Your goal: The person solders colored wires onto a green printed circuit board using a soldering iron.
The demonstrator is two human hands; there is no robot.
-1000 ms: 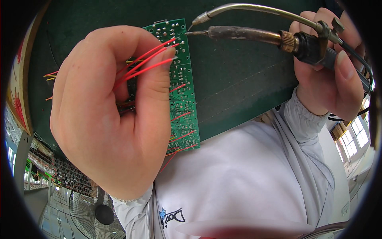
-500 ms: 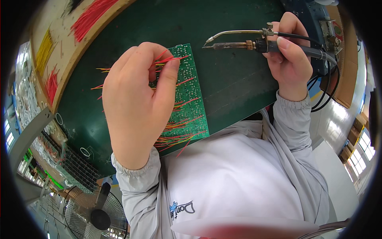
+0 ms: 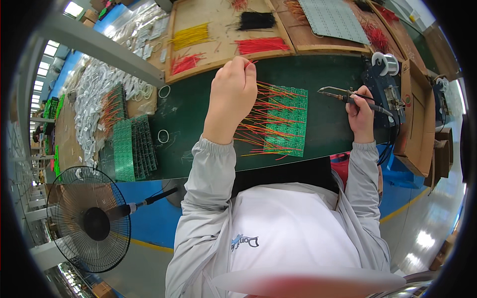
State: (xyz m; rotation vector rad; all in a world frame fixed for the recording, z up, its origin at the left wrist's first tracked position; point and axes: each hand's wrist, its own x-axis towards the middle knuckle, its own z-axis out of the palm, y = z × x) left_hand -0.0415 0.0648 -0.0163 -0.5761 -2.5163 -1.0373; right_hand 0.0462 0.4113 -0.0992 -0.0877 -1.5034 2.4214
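A green circuit board lies on the dark green work surface, with rows of red and yellow wires sticking out past its left side. Beyond the board's far left corner, my left hand is raised near the wooden tray, fingers pinched together with a bit of red wire showing at the tips. My right hand is closed around a soldering iron with a thin metal feed tube along it. The iron's tip points left, apart from the board.
A wooden tray at the back holds yellow, black and red wire bundles. Stacked circuit boards stand at left, near white cable pieces. A solder spool and cardboard box are at right; a fan is lower left.
My left hand has moved off the board to the far side, near the tray. My view has shifted, showing more of the bench. The right hand still holds the soldering iron.
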